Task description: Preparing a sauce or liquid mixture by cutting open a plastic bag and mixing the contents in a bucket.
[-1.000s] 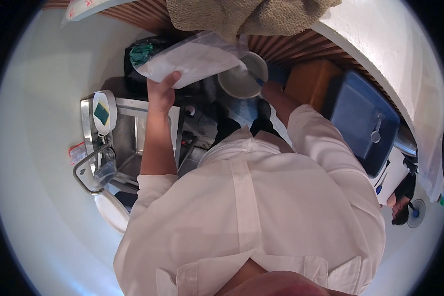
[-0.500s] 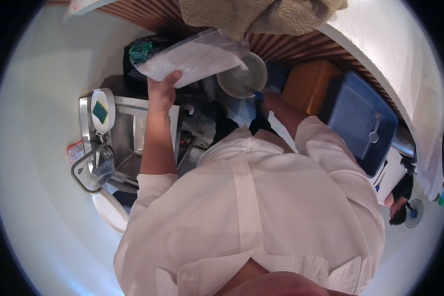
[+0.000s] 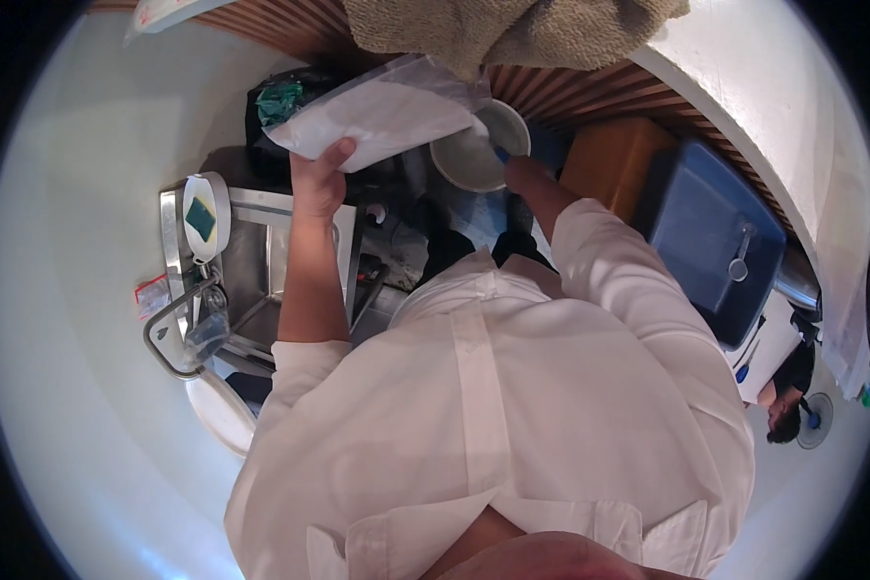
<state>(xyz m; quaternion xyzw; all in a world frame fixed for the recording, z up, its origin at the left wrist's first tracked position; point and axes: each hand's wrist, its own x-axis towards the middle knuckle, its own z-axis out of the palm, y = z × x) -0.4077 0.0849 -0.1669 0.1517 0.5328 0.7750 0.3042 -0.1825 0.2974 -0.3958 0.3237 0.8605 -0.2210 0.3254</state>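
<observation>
My left hand (image 3: 321,176) grips the lower edge of a clear plastic bag of white powder (image 3: 377,118), its thumb on top. The bag lies tilted, with its open end over the rim of a pale round bucket (image 3: 466,176). White powder shows at the bag's mouth and inside the bucket. My right hand (image 3: 526,178) is closed round a blue-handled tool (image 3: 502,154) that reaches into the bucket; its working end cannot be made out.
Left stands a steel sink (image 3: 273,259) with a white dish (image 3: 206,222) holding a sponge. A black bag (image 3: 261,145) lies behind it. To the right are an orange-brown box (image 3: 614,159) and a blue tub (image 3: 706,232). A brown towel (image 3: 522,34) hangs ahead; another person (image 3: 791,387) is far right.
My right hand has shifted left and slightly forward with the blue-handled tool, closer over the bucket. More powder shows at the bag's mouth. My left hand stays almost still.
</observation>
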